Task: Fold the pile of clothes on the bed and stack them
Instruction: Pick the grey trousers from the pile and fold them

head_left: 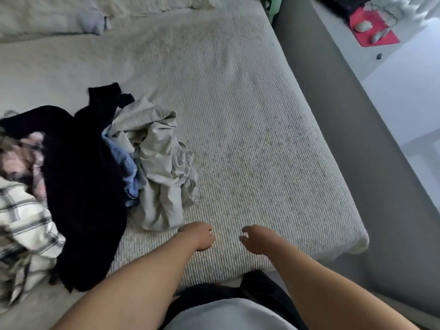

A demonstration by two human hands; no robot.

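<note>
Both hands hover low centre over the bed point(250, 144) — left hand point(198, 236) and right hand point(258, 239) loosely curled, holding nothing. Left of them sits the clothes pile point(95, 167): black garment point(81, 186), pale grey piece point(162, 167) nearest — soft, light, floppy stuff, so I'd probably pinch a hem or shoulder seams.

Black garment point(81, 186), blue denim point(126, 163), pale grey-green cloth point(162, 167), perhaps plaid shirt point(21, 225).

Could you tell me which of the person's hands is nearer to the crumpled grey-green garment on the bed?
Left. The left hand hovers just beside the grey-green garment, at its near edge; the right hand is farther off, over bare bedcover.
</note>
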